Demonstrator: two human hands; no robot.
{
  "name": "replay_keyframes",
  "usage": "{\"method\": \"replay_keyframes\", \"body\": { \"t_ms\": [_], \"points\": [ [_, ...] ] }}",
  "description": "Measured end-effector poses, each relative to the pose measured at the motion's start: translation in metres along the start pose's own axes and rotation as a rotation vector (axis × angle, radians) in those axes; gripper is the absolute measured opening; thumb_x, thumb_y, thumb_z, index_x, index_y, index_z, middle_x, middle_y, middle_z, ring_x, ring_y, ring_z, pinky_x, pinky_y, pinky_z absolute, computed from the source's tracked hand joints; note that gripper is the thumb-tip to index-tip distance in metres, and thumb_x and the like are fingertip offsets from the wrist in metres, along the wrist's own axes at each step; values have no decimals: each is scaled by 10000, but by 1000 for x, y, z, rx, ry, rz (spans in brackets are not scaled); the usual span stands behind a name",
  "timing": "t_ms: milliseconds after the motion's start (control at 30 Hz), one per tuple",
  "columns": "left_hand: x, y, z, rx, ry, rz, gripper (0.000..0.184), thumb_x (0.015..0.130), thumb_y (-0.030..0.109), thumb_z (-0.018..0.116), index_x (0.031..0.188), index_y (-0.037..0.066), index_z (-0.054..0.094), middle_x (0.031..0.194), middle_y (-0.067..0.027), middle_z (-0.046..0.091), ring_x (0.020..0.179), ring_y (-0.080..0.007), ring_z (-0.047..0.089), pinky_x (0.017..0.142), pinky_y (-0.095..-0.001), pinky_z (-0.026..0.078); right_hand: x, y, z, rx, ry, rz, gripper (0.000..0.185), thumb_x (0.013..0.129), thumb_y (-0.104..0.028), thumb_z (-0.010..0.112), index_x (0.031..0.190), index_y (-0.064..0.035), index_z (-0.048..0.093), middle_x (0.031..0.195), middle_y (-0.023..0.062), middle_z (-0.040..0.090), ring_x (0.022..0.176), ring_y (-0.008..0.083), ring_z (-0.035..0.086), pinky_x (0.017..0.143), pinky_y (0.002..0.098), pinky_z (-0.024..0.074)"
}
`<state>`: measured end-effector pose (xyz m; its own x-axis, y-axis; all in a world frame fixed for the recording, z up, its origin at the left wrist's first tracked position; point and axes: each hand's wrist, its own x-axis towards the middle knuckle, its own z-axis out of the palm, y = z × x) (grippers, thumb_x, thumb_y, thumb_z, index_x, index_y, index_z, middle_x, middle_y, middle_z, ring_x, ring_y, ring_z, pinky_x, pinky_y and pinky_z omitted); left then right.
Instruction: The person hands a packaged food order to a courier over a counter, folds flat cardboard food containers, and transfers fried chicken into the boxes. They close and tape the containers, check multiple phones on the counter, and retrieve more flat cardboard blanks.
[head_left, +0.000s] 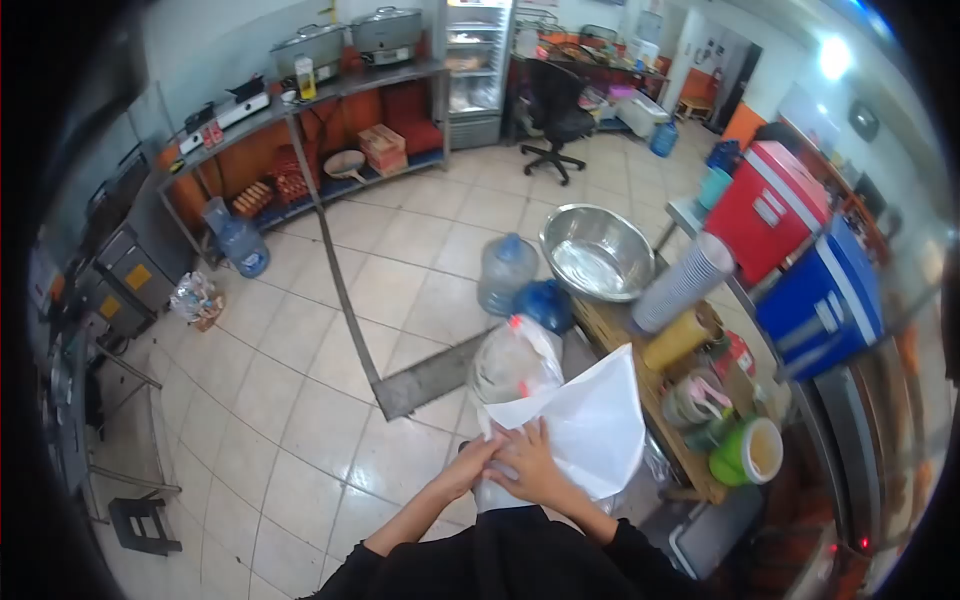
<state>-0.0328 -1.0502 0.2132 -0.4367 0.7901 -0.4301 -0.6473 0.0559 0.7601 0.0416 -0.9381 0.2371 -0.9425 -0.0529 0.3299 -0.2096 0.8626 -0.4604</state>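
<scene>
Both of my hands meet at the near left edge of a white sheet (600, 430), which looks like paper or thin plastic and spreads out to the right. My left hand (465, 468) has its fingers closed at the sheet's left corner. My right hand (532, 465) lies against the sheet with its fingers apart, its thumb side close to the left fingertips. Just beyond the hands stands a clear plastic bag (515, 365) with red spots; its contents are unclear. Whitish material shows below the hands, partly hidden by them.
On the right, a wooden table (640, 385) bears a metal basin (597, 255), stacked cups (685, 285) and a green tub (745, 452). Behind it are red (770, 210) and blue (825, 300) coolers. Water jugs (508, 275) stand on the floor, near a metal floor grate (430, 378).
</scene>
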Motion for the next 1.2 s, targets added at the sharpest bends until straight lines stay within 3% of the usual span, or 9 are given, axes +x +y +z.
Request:
{"method": "replay_keyframes", "body": {
  "t_ms": [167, 300, 400, 567, 633, 800, 900, 1033, 1200],
  "points": [
    [30, 39, -89, 8, 366, 124, 354, 807, 256, 343, 1003, -25, 433, 928, -77, 490, 838, -151, 460, 742, -269, 363, 90, 48, 50, 289, -40, -131, 275, 661, -315, 562, 853, -120, 548, 1010, 149, 410, 1018, 346, 310, 828, 568, 163],
    [34, 106, -130, -107, 653, 242, 343, 800, 229, 340, 1001, -34, 433, 917, -84, 496, 833, -156, 464, 740, -269, 365, 171, 76, 64, 53, 29, 57, 387, 650, -289, 567, 985, -120, 472, 1097, 175, 324, 1058, 349, 257, 852, 529, 173],
    [50, 129, -178, -118, 644, 308, 329, 789, 196, 367, 1017, -36, 418, 940, -91, 494, 862, -160, 469, 739, -261, 372, 222, 116, 87, 211, 206, 360, 427, 659, -286, 571, 1005, -71, 442, 1124, 204, 292, 1099, 373, 183, 872, 490, 180],
    [107, 168, -250, 44, 672, 389, 319, 746, 112, 458, 1033, -19, 408, 939, -88, 499, 832, -155, 484, 731, -256, 379, 303, 158, 101, 1046, 215, 864, 446, 663, -259, 607, 978, 12, 445, 970, 129, 457, 914, 198, 427, 756, 299, 361],
    [134, 187, -280, 238, 678, 487, 305, 732, 109, 493, 1007, -7, 429, 890, -81, 510, 778, -149, 486, 679, -257, 387, 322, 184, 119, 994, 146, 786, 353, 713, -266, 543, 893, 31, 481, 798, 81, 536, 665, 148, 502, 580, 261, 407],
    [201, 253, -324, 837, 957, 350, 324, 772, 294, 428, 861, -9, 498, 684, -159, 517, 618, -215, 505, 545, -291, 386, 375, 243, 159, 352, 289, 789, 368, 721, -295, 522, 615, 55, 483, 535, 142, 474, 520, 150, 454, 468, 317, 346],
    [260, 270, -368, 1016, 830, 325, 383, 778, 350, 390, 811, -10, 516, 620, -183, 489, 565, -255, 493, 517, -303, 379, 397, 268, 153, 258, 283, 886, 408, 720, -321, 518, 577, 56, 455, 495, 174, 427, 493, 157, 439, 455, 341, 327],
    [338, 295, -395, 396, 542, 135, 354, 777, 326, 434, 786, -7, 553, 659, -41, 542, 604, -125, 490, 540, -267, 367, 424, 302, 148, 559, 489, 998, 374, 728, -317, 511, 695, 55, 523, 561, 158, 511, 520, 151, 460, 494, 318, 363],
    [418, 343, -400, 281, 428, -2, 384, 787, 332, 421, 877, -28, 520, 808, -45, 521, 749, -106, 461, 659, -237, 362, 479, 378, 138, 350, 202, 1237, 356, 740, -313, 500, 771, 39, 550, 657, 103, 560, 635, 144, 511, 607, 271, 395]
  ]
}}
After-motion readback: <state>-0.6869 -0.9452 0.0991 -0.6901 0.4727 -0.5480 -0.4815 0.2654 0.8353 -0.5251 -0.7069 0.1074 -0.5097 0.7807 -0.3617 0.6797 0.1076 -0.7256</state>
